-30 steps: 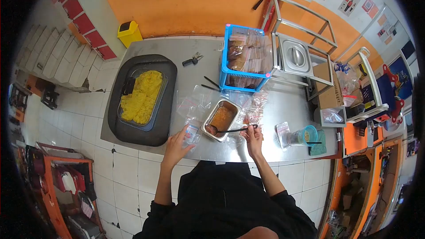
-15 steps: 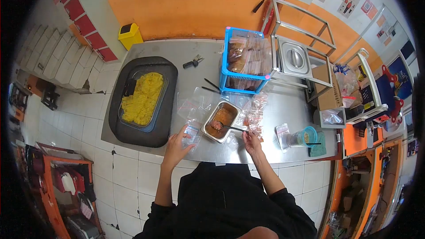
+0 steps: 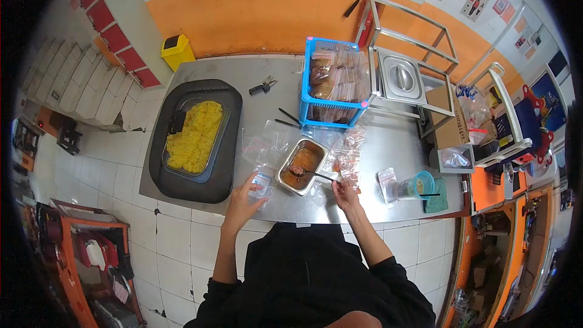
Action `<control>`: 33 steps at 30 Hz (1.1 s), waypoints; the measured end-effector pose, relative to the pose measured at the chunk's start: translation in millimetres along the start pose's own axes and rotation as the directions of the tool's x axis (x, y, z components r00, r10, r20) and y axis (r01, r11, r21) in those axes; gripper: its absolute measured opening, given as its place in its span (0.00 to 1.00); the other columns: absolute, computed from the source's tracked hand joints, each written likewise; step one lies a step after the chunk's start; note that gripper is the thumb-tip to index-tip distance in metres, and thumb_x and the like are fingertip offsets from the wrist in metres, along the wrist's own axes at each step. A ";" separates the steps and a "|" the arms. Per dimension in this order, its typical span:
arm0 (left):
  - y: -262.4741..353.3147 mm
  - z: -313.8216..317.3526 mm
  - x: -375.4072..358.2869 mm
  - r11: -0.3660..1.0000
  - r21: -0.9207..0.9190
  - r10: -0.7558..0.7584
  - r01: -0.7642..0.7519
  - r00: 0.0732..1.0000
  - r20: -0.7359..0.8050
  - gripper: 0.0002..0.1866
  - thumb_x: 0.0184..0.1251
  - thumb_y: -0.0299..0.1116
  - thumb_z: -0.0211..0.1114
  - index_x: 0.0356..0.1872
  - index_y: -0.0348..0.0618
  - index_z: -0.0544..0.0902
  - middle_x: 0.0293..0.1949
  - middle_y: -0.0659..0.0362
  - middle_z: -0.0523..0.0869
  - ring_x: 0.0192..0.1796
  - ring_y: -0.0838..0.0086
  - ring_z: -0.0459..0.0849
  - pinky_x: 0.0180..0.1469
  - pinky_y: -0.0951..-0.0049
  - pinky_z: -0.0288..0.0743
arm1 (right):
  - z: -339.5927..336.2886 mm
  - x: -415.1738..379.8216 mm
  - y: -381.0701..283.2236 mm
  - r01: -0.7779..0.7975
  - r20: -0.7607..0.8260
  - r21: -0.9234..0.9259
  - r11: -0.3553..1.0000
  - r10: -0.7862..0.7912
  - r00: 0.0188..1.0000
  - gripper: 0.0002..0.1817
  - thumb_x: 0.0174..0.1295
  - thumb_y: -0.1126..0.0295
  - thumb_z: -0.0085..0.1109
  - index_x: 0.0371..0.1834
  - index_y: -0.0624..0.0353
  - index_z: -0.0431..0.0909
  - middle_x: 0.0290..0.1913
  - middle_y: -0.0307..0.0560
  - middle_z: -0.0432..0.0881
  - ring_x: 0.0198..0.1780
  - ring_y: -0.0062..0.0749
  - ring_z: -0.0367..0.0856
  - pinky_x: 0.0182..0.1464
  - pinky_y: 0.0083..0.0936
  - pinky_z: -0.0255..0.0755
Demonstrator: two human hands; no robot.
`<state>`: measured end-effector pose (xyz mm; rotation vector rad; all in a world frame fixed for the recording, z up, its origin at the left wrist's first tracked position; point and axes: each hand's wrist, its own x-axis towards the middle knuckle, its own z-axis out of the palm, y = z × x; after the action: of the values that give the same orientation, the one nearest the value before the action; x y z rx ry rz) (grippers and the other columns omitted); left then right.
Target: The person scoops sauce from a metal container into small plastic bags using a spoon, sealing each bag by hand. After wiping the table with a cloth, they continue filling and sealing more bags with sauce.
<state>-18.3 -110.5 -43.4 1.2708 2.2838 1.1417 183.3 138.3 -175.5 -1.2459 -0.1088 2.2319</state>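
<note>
My right hand (image 3: 346,197) grips the black handle of a ladle (image 3: 320,175). The ladle's bowl sits inside a steel pan (image 3: 280,177) of orange-brown sauce (image 3: 308,158), near its left side. To the left, the thumb and fingers of my left hand (image 3: 242,201) are closed on a small clear zip bag (image 3: 262,183). More clear bags (image 3: 254,144) lie flat just beyond it. Filled bags (image 3: 350,157) rest on the table to the right of the pan.
A black tray (image 3: 159,170) carries a container of yellow food (image 3: 194,136) at left. Behind the pan stands a blue basket (image 3: 333,124) packed with filled bags. Keys (image 3: 262,87) lie farther back. A blue-rimmed cup (image 3: 419,183) and green cloth (image 3: 435,197) are at right.
The ladle's bowl has shifted slightly within the pan, with a small movement of the handle. Both hands stay in nearly the same places.
</note>
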 end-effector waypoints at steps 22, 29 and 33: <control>22.0 7.5 30.7 0.996 -0.031 0.079 -0.087 0.979 -0.190 0.19 0.44 0.31 0.74 0.41 0.39 0.81 0.38 0.55 0.84 0.44 0.61 0.81 0.48 0.65 0.73 | 12.4 -13.1 -19.7 0.337 0.237 -0.183 0.924 -0.291 0.927 0.11 0.67 0.68 0.52 0.40 0.67 0.72 0.37 0.49 0.79 0.36 0.30 0.81 0.43 0.21 0.82; 12.3 24.9 48.1 0.994 -0.087 0.047 -0.069 0.971 -0.236 0.29 0.46 0.35 0.75 0.52 0.45 0.76 0.39 0.60 0.86 0.47 0.61 0.80 0.54 0.60 0.67 | 6.4 -2.0 -26.2 0.340 0.328 -0.114 0.934 -0.287 0.900 0.11 0.66 0.66 0.53 0.38 0.65 0.72 0.34 0.47 0.79 0.35 0.27 0.81 0.41 0.17 0.81; 15.5 26.3 55.3 0.998 -0.012 0.064 -0.068 0.972 -0.227 0.33 0.46 0.38 0.75 0.57 0.49 0.73 0.39 0.63 0.87 0.48 0.61 0.79 0.56 0.60 0.64 | 12.1 -1.2 -29.1 0.309 0.269 -0.124 0.943 -0.268 0.925 0.11 0.67 0.66 0.52 0.37 0.64 0.72 0.33 0.46 0.79 0.33 0.27 0.80 0.39 0.17 0.80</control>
<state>-25.5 -47.8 -42.0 1.2759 2.3977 1.3943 186.9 164.3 -158.0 -0.9513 -0.5501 2.1377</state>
